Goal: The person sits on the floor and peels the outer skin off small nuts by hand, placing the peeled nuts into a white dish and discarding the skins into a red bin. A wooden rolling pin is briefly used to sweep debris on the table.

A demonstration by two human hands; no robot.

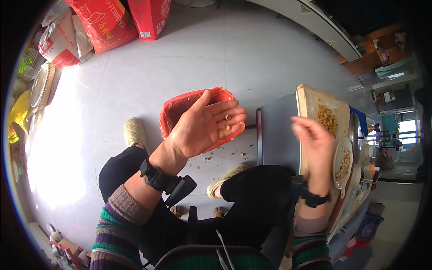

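My left hand (199, 128) is held palm up over a red bin (162, 118) lined with a red plastic bag. Two small tan shell pieces, one (226, 128) near the other (228, 117), rest on its fingers. Blurred by motion, my right hand (314, 141) is above the near edge of a wooden board (308, 98); its fingers are bent together, and whether they pinch anything cannot be seen. Beyond that hand lies a heap of yellow-brown pieces (326, 118) on the board. A pale oval dish (338, 157) with several small, round, cream-coloured nuts or seeds (345, 163) is right of it.
Brown crumbs (216, 158) are scattered on the tiled floor (189, 67) between my slippered feet. A dark grey panel (280, 131) stands between bin and board. Red and white sacks (104, 27) and a red box (148, 20) stand at the upper left.
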